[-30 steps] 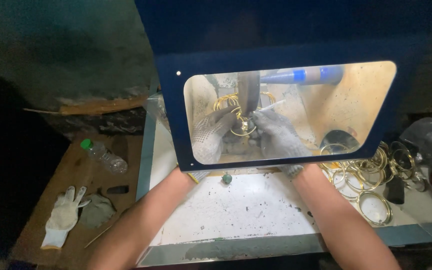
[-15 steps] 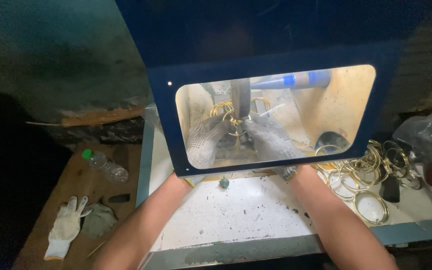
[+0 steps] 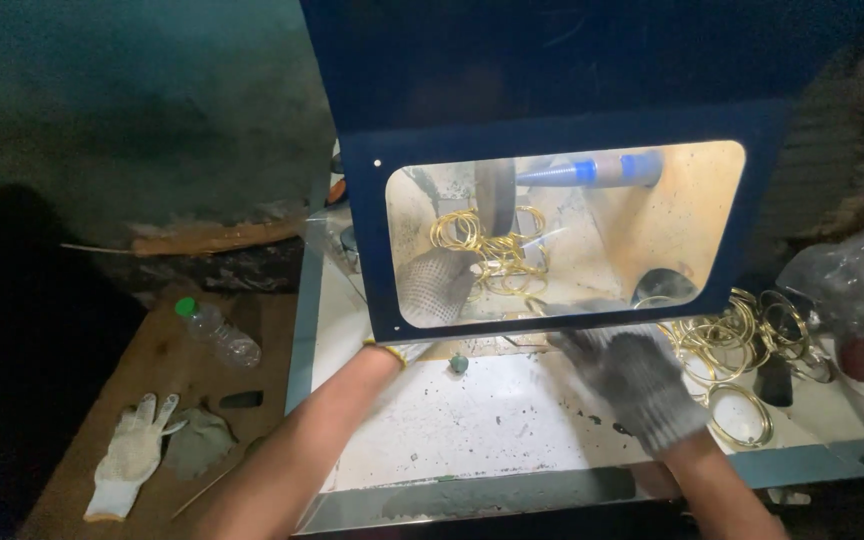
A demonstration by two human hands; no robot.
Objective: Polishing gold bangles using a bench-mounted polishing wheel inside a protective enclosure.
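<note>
Gloved hands at a polishing booth, rings partly worked.

The right hand [image 3: 637, 385] hovers outside over the white tray [image 3: 452, 440], fingers loosely spread, holding nothing. The left hand [image 3: 437, 285] reaches under the blue shield [image 3: 552, 130] and seems to grip gold rings [image 3: 487, 245] by the wheel [image 3: 495, 200], though whether its fingers are pinched I cannot tell. More rings [image 3: 732, 350] are piled at the right, seemingly still waiting. The shield blocks direct reach. A spare glove [image 3: 127, 455] and bottle [image 3: 217, 335] lie aside.
</note>
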